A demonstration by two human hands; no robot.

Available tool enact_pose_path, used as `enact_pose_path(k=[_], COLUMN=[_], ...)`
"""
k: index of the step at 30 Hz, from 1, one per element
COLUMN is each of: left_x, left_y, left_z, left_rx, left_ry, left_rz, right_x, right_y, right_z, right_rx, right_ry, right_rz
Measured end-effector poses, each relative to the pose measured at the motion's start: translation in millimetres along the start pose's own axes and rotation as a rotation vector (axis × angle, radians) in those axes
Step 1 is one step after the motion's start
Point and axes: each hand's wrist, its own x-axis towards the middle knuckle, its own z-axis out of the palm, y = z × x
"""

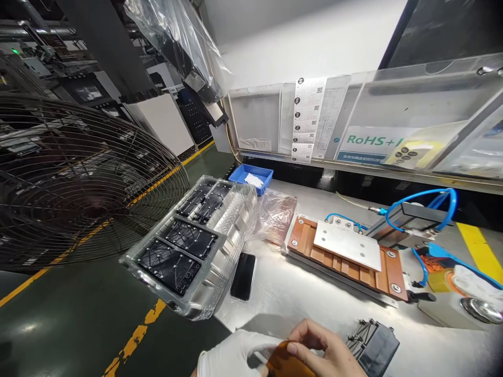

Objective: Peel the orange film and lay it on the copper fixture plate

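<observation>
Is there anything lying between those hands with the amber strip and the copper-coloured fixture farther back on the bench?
Nothing visible: the steel bench between the amber strip and the fixture is bare. The phone lies off left, the black part off right.

Steel bench [283, 293]: tray stack [188, 246], phone [243, 276], fixture [348, 256], blue bin [251, 178]

Bare bench [291, 298] lies open ahead of the hands. Phone [243, 276] and tray stack [196, 241] block the left; the fixture [348, 254] bars the far side, the black part [375, 345] the right.
</observation>
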Motion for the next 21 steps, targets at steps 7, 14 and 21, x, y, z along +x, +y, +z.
enact_pose_path(k=[7,14,21], left_x=[12,22,25], left_y=[8,-37,-56], left_z=[8.4,17.6,26.1], left_rx=[0.389,0.810,0.809], left_ry=[0.071,0.269,0.348], left_rz=[0.031,0.223,0.259], right_x=[-1,-5,-8], right_y=[-5,8,7], right_z=[1,-5,-6], right_rx=[-0.011,-0.317,-0.538], right_ry=[-0.007,0.174,0.306], right_rz=[0.001,-0.222,-0.514])
